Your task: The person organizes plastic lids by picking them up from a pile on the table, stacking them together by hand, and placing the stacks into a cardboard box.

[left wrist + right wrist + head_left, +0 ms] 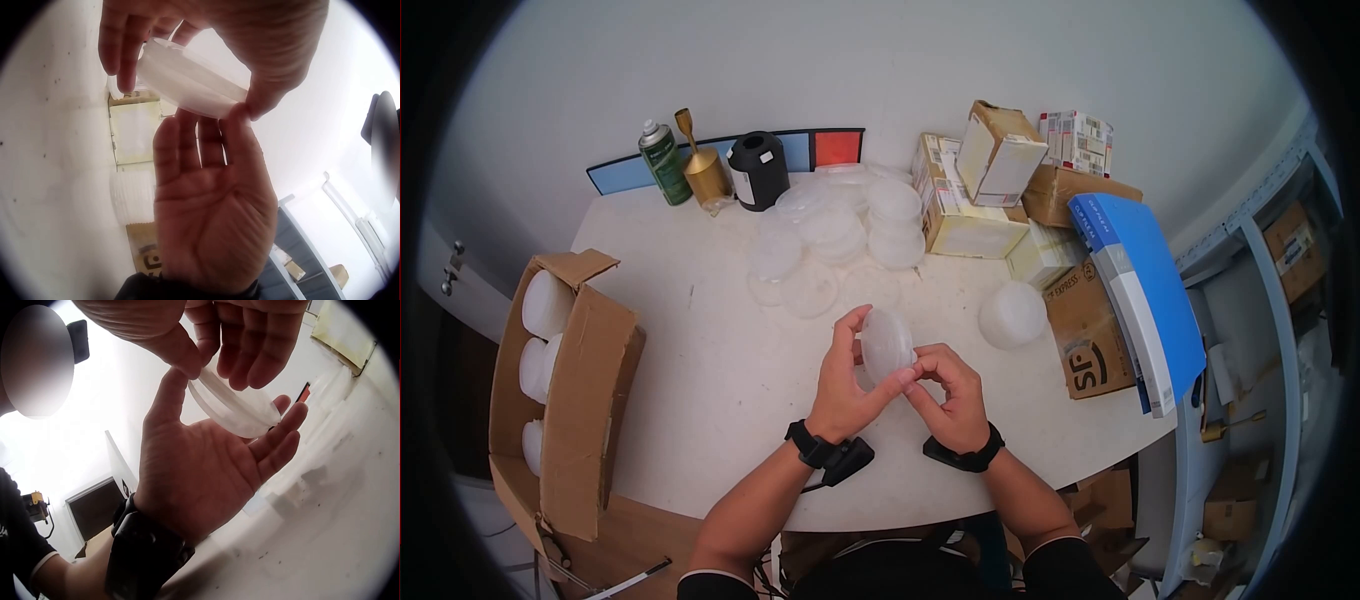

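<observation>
Pale walls stand behind a white counter point(700, 400), and a blue shelf frame point(1258, 250) shows to the right. Above the near middle of the counter, two hands hold a translucent disc point(886, 340), tilted up on its edge and clear of the surface. The left hand point(840, 385) grips it, fingers curved round the rim on one side and thumb at the near edge. The right hand point(956, 398) pinches the rim between thumb and forefinger, just beside the left thumb. Black straps point(808, 442) circle both wrists.

Farther back lies a loose pile of clear discs point(832, 230), some overlapping. Behind it to the left stand a green spray can point(663, 168), a brass vase point(707, 176) and a black canister point(758, 172), in front of a blue and red board point(838, 148). White and brown boxes point(1004, 150) are stacked at the back right. Nearer, a round white stack point(1012, 316) sits beside a brown carton point(1088, 340), with blue and white binders point(1145, 290) upright next to it. At the left edge, an open carton point(588, 410) holds white round pieces point(547, 304).
</observation>
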`<state>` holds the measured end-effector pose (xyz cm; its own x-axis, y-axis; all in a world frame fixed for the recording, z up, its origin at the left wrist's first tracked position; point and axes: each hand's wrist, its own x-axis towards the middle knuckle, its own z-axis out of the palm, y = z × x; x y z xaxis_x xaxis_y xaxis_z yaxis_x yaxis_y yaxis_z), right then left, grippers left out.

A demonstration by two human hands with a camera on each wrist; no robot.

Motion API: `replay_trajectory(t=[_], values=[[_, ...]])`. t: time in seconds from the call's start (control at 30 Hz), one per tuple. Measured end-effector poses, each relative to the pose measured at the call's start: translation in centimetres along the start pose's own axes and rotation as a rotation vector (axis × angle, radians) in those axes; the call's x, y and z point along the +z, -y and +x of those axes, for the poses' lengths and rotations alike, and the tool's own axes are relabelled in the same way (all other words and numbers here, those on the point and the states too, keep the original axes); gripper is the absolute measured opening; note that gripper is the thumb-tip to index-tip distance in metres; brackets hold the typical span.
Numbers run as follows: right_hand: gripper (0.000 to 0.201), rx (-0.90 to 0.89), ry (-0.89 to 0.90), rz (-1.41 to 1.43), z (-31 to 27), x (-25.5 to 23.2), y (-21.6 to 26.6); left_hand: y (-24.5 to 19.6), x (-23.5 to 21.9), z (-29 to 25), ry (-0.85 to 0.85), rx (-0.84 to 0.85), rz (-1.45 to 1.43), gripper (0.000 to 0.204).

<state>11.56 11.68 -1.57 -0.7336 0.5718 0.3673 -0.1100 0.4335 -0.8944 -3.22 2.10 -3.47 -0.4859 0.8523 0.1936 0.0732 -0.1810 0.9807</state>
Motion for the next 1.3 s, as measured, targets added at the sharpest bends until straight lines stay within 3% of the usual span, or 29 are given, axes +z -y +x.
replay_trajectory(t=[0.6, 1.0, 1.3], values=[[0.014, -0.1, 0.092, -0.135, 0.5, -0.3, 1.5, 1.2, -0.4, -0.2, 0.069, -0.085, -0.151, 0.073], [0.01, -0.118, 0.161, -0.078, 0.3, -0.5, 1.1, 0.6, -0.3, -0.2, 0.131, -0.106, -0.315, 0.078], [0.012, -0.099, 0.119, -0.071, 0.4, -0.6, 1.4, 1.1, -0.3, -0.3, 0.144, -0.096, -0.275, 0.081]])
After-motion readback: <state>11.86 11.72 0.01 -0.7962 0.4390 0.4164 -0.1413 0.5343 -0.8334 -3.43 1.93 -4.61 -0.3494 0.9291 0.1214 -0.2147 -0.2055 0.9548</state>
